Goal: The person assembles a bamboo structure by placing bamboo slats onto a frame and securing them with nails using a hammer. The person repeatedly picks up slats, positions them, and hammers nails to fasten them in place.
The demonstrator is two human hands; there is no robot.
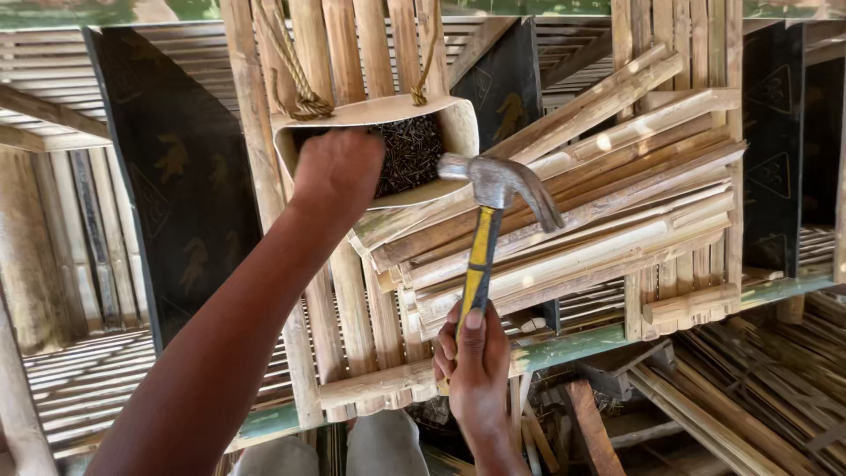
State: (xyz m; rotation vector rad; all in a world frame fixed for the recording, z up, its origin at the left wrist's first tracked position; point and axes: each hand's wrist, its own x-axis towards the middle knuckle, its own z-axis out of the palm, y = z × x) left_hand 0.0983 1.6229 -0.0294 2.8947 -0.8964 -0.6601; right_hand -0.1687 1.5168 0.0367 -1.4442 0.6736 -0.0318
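Nails (410, 152), small and dark, were heaped in a pale curved container (458, 123) that was hung by a twisted rope (300, 88) from the upright bamboo slats of a frame (352, 300). The left hand (337, 172) was seen thrust into the container's open mouth from its left side, the fingers hidden inside among the nails, so that whether they were closed on any could not be told. The right hand (476, 361) was wrapped shut around the lower grip of a hammer (486, 229) with a yellow and black handle. The hammer was held nearly upright, its long axis running from the right hand up and slightly rightward to the steel head (498, 181), which was poised just beside the container's right edge, the claw pointing down to the right. The nails thus lay straight ahead of and above the right hand, but directly at the left hand, which was plainly the nearer of the two. A stack of split bamboo strips (608, 203) was laid slantwise across the frame, rising toward the right, close behind the hammer head. Dark panels (176, 176) were visible behind the slats, and loose bamboo pieces (705, 397) were scattered on the ground at the lower right. A green painted rail (582, 344) was seen running beneath the frame.
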